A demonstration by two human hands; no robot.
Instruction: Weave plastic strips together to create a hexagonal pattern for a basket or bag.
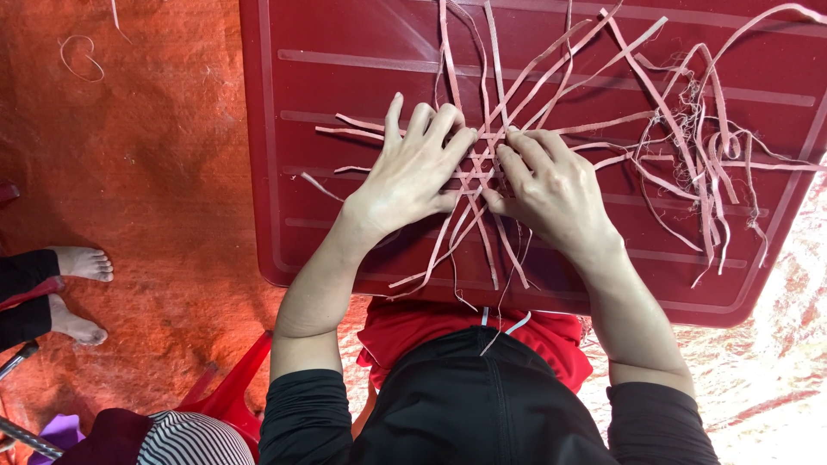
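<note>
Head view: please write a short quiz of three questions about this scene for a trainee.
1. True or false: both hands press on the strips.
2. What colour is the table? A green, B red, C white.
3. Whose bare feet show at the left edge?

Key:
1. True. The left hand and right hand lie flat on the crossing.
2. B.
3. Another person's.

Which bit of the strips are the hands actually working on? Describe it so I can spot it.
Start at the red plastic table. Near its middle, both hands press flat on pale pink strips: left hand, right hand. Between their fingertips lies the woven patch, where strips cross in a tight star lattice, unlike the loose tangled strips to the right.
</note>
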